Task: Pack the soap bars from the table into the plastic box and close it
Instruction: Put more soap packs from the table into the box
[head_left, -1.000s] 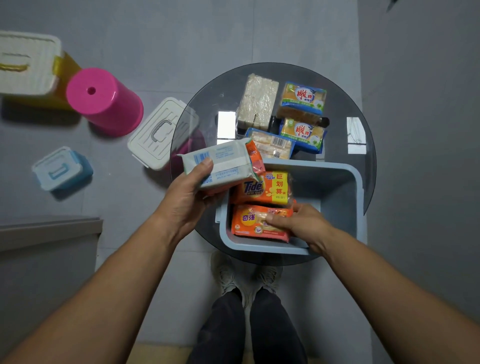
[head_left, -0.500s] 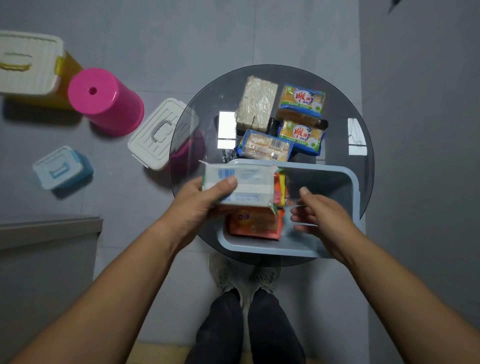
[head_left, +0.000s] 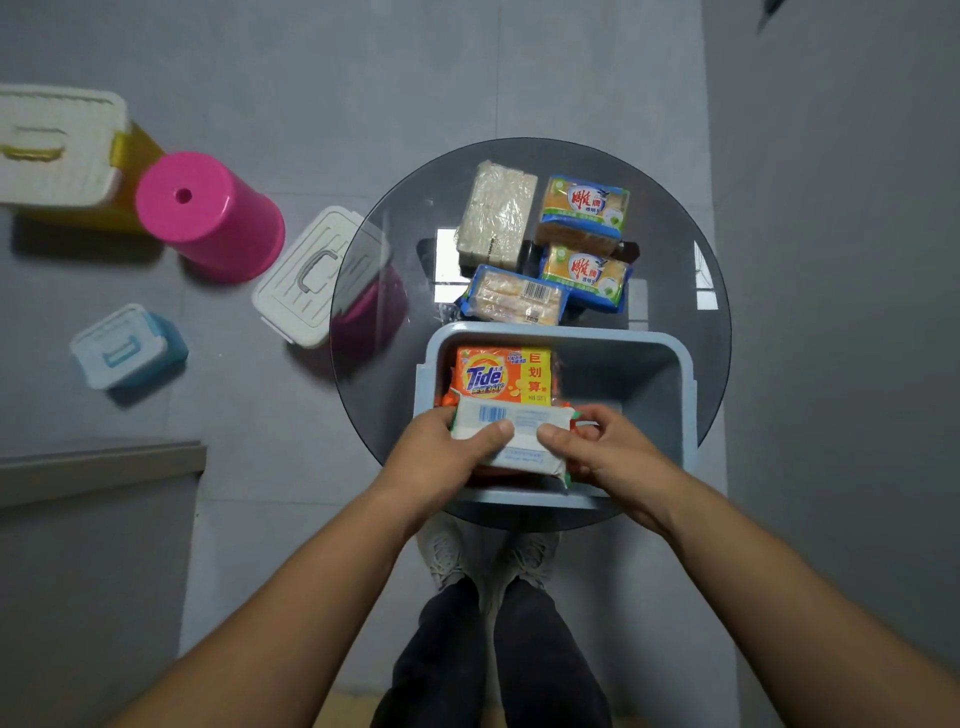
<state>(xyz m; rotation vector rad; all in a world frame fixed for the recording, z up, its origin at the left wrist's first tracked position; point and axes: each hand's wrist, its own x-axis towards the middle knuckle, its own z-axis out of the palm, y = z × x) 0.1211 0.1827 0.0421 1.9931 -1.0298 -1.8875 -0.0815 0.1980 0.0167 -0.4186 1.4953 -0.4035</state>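
A light blue plastic box (head_left: 670, 374) stands open on the near side of a round glass table (head_left: 675, 260). Inside it lies an orange Tide soap pack (head_left: 501, 376). Over the box's near left part, my left hand (head_left: 441, 462) and my right hand (head_left: 608, 452) both hold a white soap pack (head_left: 519, 431) by its ends; it covers an orange pack beneath. Beyond the box on the table lie a clear-wrapped pale soap block (head_left: 496, 213), two blue-and-yellow packs (head_left: 584, 205) (head_left: 584, 275) and a blue-edged pack with a barcode (head_left: 517, 296).
On the floor to the left are a white lid with a handle (head_left: 317, 275) on a purple box, a pink stool (head_left: 208, 215), a small blue lidded box (head_left: 124, 345) and a yellow box with a white lid (head_left: 57, 150). A grey cabinet (head_left: 93, 545) stands near left.
My left hand has carried the white soap pack from the table's left edge down into the box, over the orange pack. My right hand let go of the orange pack and took the white pack's right end.
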